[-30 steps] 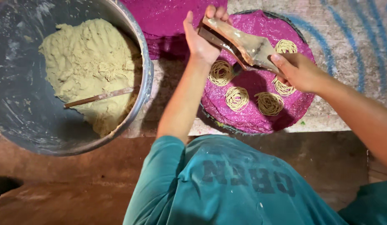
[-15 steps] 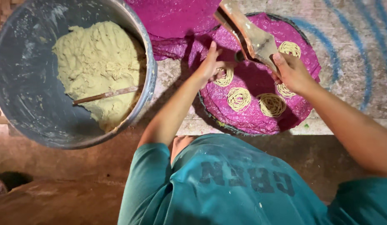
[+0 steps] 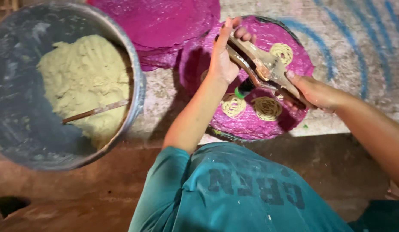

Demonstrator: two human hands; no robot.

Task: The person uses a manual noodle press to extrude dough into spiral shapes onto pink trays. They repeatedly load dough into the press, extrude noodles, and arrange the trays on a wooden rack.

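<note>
So compared to half a second back, your left hand (image 3: pixel 223 58) comes off the mat and goes back up onto the far end of the wooden press (image 3: pixel 261 68), and the press swings down closer to level over the round pink mat (image 3: pixel 289 124). A second ago both hands were on it in much the same way, so you look like you're back in the squeezing position. My read: the next noodle coil is about to get pressed, somewhere on the bare patch of mat under the tool.

Grip-wise: your left hand wraps the far handle with the fingers curled over the top, and your right hand (image 3: pixel 313 90) is closed round the near handle. Both hold the press firmly, up above the mat and not resting on it.

Three noodle coils (image 3: pixel 233 105) show on the mat. The big metal tub (image 3: pixel 137 77) of dough (image 3: pixel 81 81) sits off to your left with a stick (image 3: pixel 96 111) lying in it.

Hard to tell: the green nozzle (image 3: pixel 242 91) pokes out under the press, but I can't see whether any dough is coming out. Your left hand and forearm hide a coil that showed earlier on that side of the mat. Your right arm runs out of the picture.
</note>
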